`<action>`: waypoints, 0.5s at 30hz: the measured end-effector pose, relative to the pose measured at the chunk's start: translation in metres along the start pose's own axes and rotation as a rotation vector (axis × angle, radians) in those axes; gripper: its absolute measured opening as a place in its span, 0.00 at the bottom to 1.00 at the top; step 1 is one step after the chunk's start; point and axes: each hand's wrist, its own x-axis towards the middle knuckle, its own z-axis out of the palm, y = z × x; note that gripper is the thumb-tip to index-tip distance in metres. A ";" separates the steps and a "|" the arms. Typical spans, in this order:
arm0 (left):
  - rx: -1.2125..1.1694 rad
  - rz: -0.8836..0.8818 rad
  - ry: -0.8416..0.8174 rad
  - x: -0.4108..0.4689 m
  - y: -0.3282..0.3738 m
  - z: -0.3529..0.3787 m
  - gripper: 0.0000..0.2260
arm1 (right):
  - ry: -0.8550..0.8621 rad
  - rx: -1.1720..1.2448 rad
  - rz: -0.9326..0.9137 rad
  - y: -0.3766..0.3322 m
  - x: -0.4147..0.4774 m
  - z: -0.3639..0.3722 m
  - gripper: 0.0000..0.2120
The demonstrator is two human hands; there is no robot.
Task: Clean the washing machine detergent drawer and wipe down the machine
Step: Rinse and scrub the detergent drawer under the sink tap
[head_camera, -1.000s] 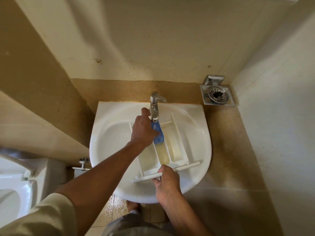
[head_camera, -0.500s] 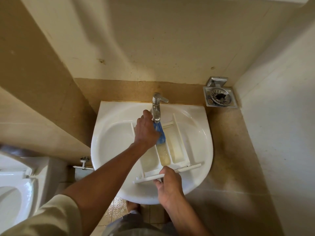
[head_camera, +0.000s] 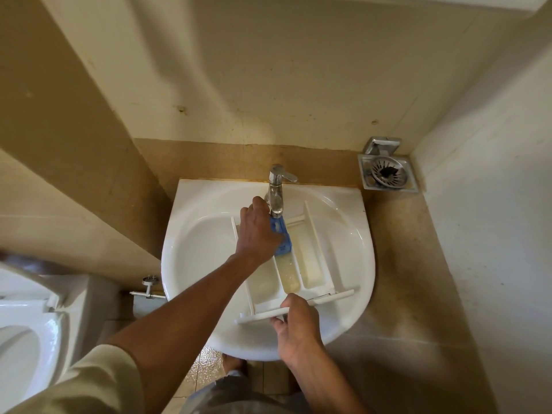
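The drawer [head_camera: 310, 258] lies in the sink [head_camera: 197, 249], running from 12 o'clock, under the tap [head_camera: 276, 192], down to about 5 o'clock, where its long front panel sits over the rim. It is white, with three lengthwise compartments. The middle and right ones look yellowed, and the left one is mostly covered by a forearm. A blue insert [head_camera: 282, 234] sits at the far end of the middle compartment, right under the spout, with its left edge hidden behind the knuckles.

The left hand [head_camera: 257, 231] is laid over the back left of the drawer at 12 o'clock, knuckles up, one finger raised beside the tap. The other fingers curl down out of sight, so I cannot tell whether they hold the insert or only rest on it. The right hand [head_camera: 297, 327], at 6 o'clock, grips the front panel. Its thumb lies along the top and the fingers are tucked under the edge, where they are hard to see.

Whether water is running from the spout is hard to make out.

Past the sink, at 2 o'clock, a square metal drain grate [head_camera: 386, 171] sits in the corner. At 8 o'clock a small valve [head_camera: 149, 286] pokes out below the rim, and beyond it is a toilet [head_camera: 27, 339], cut off by the frame's left edge. At 6 o'clock, below the bowl, a bare foot [head_camera: 233, 364] shows on wet tiles, half hidden. A pale sleeve [head_camera: 89, 383] fills the corner at 7 o'clock.
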 end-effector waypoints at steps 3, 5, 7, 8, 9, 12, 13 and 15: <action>0.005 -0.009 0.006 0.002 -0.001 0.001 0.28 | 0.007 -0.010 -0.002 0.000 0.000 0.001 0.22; 0.003 -0.011 0.000 0.002 0.000 -0.001 0.28 | 0.001 -0.019 0.000 0.000 -0.002 0.001 0.22; 0.006 -0.017 0.003 0.003 0.000 -0.001 0.28 | 0.008 -0.014 -0.001 0.000 -0.001 0.001 0.22; 0.017 -0.015 0.001 0.003 0.000 0.000 0.28 | 0.009 -0.016 -0.002 0.000 -0.002 0.000 0.22; 0.023 -0.011 -0.001 0.002 0.001 0.000 0.27 | 0.006 -0.020 -0.001 -0.001 -0.004 0.000 0.21; 0.020 -0.024 0.020 0.000 0.001 0.000 0.27 | -0.001 -0.012 0.000 -0.002 -0.005 0.001 0.21; 0.025 -0.023 0.022 0.000 0.001 0.000 0.26 | -0.001 -0.014 0.000 -0.002 -0.006 0.001 0.21; 0.025 -0.021 0.022 -0.002 0.003 0.000 0.26 | -0.008 -0.018 -0.005 -0.002 -0.009 0.001 0.21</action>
